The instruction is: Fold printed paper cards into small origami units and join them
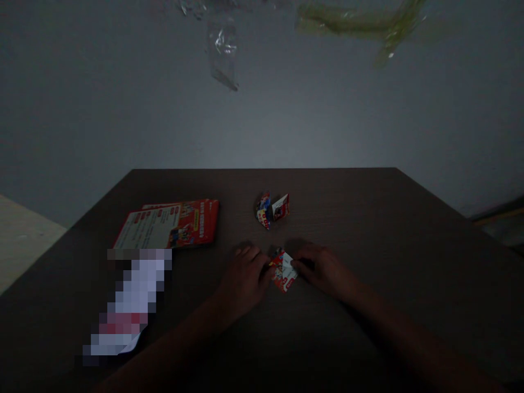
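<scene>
A small folded paper [284, 271], printed red, white and yellow and squared like a diamond, lies low over the table between my hands. My left hand [244, 278] closes on its left corner, thumb against the edge. From the other side, my right hand [325, 268] pinches the right corner between thumb and fingers. Just beyond stand two folded pieces: a curved, colourful paper piece [263, 211] and a red-edged paper piece [280, 208], close together. The fingertips under the held paper are partly hidden, and the light is dim.
A stack of red and white printed leaflets [196, 224] lies at the left of the dark wooden table [347, 202]. Nearer me is a blurred-out whitish item [137, 297], beside my left forearm. Behind the table rises a grey wall [311, 120] with yellowish tape [352, 21].
</scene>
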A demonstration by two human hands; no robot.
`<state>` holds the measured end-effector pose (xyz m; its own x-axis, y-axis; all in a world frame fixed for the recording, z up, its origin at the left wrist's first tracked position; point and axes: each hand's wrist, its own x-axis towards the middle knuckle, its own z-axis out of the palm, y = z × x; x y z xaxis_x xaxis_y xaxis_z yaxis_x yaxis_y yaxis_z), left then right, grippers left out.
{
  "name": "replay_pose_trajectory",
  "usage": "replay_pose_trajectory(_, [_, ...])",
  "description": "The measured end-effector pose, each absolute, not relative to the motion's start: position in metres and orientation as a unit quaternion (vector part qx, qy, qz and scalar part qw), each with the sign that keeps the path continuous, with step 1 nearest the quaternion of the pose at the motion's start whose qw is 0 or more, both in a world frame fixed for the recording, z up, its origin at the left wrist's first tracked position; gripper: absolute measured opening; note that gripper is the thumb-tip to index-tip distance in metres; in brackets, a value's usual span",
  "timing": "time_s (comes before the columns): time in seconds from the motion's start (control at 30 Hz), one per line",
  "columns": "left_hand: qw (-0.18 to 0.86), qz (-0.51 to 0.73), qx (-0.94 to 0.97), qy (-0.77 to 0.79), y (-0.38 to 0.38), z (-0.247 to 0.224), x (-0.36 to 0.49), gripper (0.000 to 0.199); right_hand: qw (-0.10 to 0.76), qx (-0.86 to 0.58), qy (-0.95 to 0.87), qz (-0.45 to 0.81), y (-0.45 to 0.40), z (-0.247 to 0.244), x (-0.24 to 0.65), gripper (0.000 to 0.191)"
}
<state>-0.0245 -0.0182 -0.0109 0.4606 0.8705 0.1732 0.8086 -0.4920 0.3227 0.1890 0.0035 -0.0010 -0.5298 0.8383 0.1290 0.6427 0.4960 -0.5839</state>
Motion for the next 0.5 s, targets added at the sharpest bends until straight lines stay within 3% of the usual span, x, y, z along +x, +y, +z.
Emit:
replay_pose_trajectory(0.3, [0.024, 0.14, 0.905, 0.402, -0.0136, -0.0125, -0.0209, 0.021, 0.165, -0.326, -0.922, 0.125, 0.0024, -0.0085, 0.1936, 0.017])
replay_pose_trajectory(0.5, [0.011, 0.136, 0.911, 0.39, -0.0125, -0.0135, -0.0188, 0.021, 0.14, -0.328, -0.933, 0.05, -0.0006, -0.0088, 0.1892, 0.021])
